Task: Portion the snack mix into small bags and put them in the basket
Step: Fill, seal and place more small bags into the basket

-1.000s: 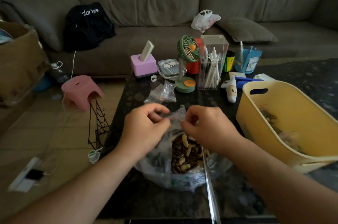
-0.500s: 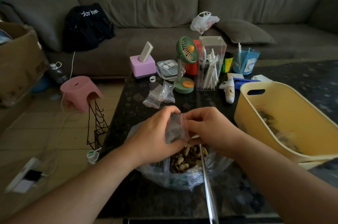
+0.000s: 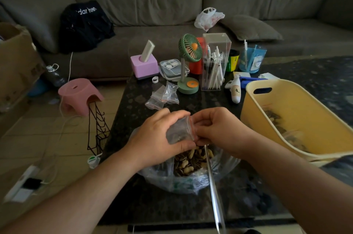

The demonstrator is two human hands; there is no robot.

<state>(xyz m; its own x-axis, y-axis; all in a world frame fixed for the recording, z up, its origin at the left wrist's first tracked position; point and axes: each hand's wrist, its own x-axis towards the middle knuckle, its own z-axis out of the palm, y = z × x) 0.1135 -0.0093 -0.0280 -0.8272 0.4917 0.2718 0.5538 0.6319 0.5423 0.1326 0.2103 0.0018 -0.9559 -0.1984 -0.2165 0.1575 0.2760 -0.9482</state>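
A small clear zip bag (image 3: 179, 130) with some snack mix in it sits between my hands, its red-lined mouth turned to the right. My left hand (image 3: 158, 138) wraps around the bag's body. My right hand (image 3: 217, 130) pinches the bag's mouth edge. Just below them a large clear plastic bag (image 3: 183, 180) lies open on the dark table, holding peanuts and sunflower seeds (image 3: 191, 161). The yellow basket (image 3: 298, 119) stands at the right with several filled bags in its bottom. Spare empty zip bags (image 3: 164, 96) lie farther back on the table.
A metal rod (image 3: 214, 191) runs from the big bag toward the table's near edge. Behind stand a green desk fan (image 3: 189, 62), a clear box of pens (image 3: 214, 64), a pink block (image 3: 144, 65) and a blue cup (image 3: 251, 58). A pink stool (image 3: 80, 94) and wire rack (image 3: 97, 130) are on the floor at left.
Both hands dropped closer to the large bag and came together. The small bag turned from mouth-up between pinching fingers to lying sideways in my left hand.
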